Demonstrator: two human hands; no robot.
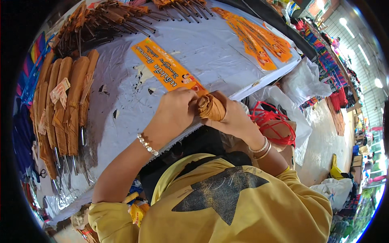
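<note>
Just past the table's near edge, my right hand (236, 117) wraps round a tightly rolled brown umbrella (211, 107), its spiral of fabric facing up toward me. My left hand (178, 106) is closed against the roll's left side, fingertips curled in and partly hidden. Directly beyond both hands lies a long, flat orange printed sleeve (162, 65), slanting away to the upper left. Its near end passes behind the roll, so I cannot tell whether the umbrella touches or enters it.
Rolled brown umbrellas (75, 97) with metal shafts lie at the left of the white-covered table (117, 141). More brown umbrellas (109, 20) are heaped at the far side. Several orange sleeves (259, 40) fan out at far right. Clear plastic bags and red straps (271, 121) crowd the right edge.
</note>
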